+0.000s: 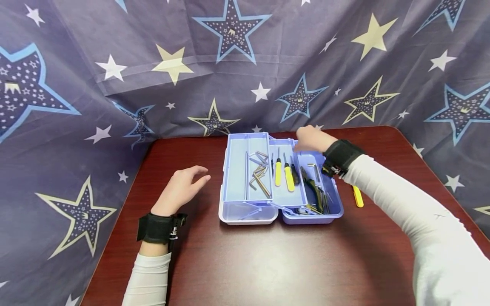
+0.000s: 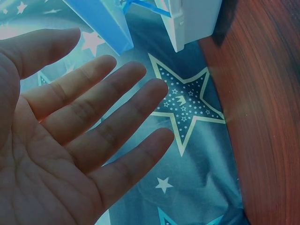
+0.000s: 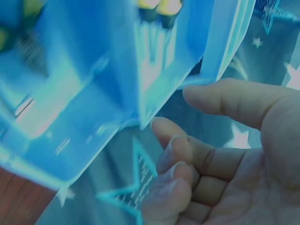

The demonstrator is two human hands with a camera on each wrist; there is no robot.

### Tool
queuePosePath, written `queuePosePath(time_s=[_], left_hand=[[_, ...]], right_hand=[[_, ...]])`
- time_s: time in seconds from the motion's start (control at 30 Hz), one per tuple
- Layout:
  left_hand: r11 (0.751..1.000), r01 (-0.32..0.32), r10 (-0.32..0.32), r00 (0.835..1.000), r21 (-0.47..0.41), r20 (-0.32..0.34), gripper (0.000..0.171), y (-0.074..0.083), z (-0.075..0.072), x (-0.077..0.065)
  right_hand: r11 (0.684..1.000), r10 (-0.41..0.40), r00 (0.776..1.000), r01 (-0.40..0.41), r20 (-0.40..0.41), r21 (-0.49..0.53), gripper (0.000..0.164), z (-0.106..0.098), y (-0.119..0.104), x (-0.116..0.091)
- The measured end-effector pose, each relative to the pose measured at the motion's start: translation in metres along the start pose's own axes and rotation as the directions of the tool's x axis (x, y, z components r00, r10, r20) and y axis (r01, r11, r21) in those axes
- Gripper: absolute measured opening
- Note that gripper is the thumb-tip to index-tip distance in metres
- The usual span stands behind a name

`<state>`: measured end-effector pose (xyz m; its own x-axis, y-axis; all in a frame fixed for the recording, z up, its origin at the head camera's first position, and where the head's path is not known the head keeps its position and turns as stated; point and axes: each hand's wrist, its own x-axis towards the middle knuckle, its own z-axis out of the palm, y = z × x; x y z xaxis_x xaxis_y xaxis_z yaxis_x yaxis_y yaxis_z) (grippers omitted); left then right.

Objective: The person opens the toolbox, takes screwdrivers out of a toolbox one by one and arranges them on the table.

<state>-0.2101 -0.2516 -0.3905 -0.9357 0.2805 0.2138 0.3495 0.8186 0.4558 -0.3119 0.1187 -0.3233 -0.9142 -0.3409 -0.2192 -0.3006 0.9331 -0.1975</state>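
A blue plastic toolbox (image 1: pixel 314 219) stands spread open, its two trays fanned out to the left. Several hex keys (image 1: pixel 261 185) lie in the upper tray (image 1: pixel 235 170). Yellow-handled screwdrivers (image 1: pixel 289 180) lie in the middle tray (image 1: pixel 275 196), and dark-handled pliers (image 1: pixel 317 193) in the bottom box. My right hand (image 1: pixel 311 139) is over the toolbox's back edge, fingers loosely bent; the right wrist view shows nothing between thumb and index finger, close to a tray corner (image 3: pixel 144 123). Whether it touches is unclear. Left of the toolbox, my left hand (image 1: pixel 181 189) hovers empty, fingers spread in its wrist view (image 2: pixel 93 117).
A yellow-handled tool (image 1: pixel 357 196) lies on the brown table (image 1: pixel 245 263) right of the toolbox, partly hidden by the right sleeve. Star-patterned cloth (image 1: pixel 145 76) hangs behind the table and along its sides.
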Motion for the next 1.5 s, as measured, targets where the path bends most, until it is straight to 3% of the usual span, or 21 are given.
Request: queuePosePath(time_s=[0.23, 0.43, 0.63, 0.87, 1.23, 1.5], left_hand=[[1.0, -0.008, 0.008, 1.0, -0.006, -0.012, 0.034, 0.002, 0.002, 0.002], [1.0, -0.008, 0.008, 1.0, 0.006, -0.018, 0.033, 0.002, 0.002, 0.004], [1.0, -0.007, 0.007, 1.0, 0.004, -0.014, 0.033, 0.003, 0.001, 0.003], [1.0, 0.012, -0.012, 1.0, -0.008, 0.011, 0.034, 0.005, 0.0, 0.0], [1.0, 0.007, -0.006, 1.0, -0.005, 0.012, 0.033, 0.004, 0.001, -0.001], [1.0, -0.002, 0.002, 1.0, 0.005, 0.007, 0.033, 0.0, 0.0, 0.0]], right_hand=[[0.998, -0.002, 0.999, 0.005, 0.046, -0.062, 0.026, 0.016, -0.026, 0.008], [0.997, 0.039, 0.994, -0.032, 0.104, -0.07, 0.032, 0.03, -0.027, 0.017], [0.996, -0.003, 0.997, 0.01, 0.076, -0.093, 0.02, 0.042, -0.026, 0.018], [0.999, 0.038, 0.995, -0.034, 0.09, -0.041, 0.021, 0.048, -0.03, 0.014], [0.999, 0.045, 0.99, -0.043, 0.134, -0.021, 0.022, 0.04, -0.028, 0.018], [1.0, -0.005, 0.998, 0.004, 0.067, 0.012, 0.017, 0.005, -0.02, 0.005]])
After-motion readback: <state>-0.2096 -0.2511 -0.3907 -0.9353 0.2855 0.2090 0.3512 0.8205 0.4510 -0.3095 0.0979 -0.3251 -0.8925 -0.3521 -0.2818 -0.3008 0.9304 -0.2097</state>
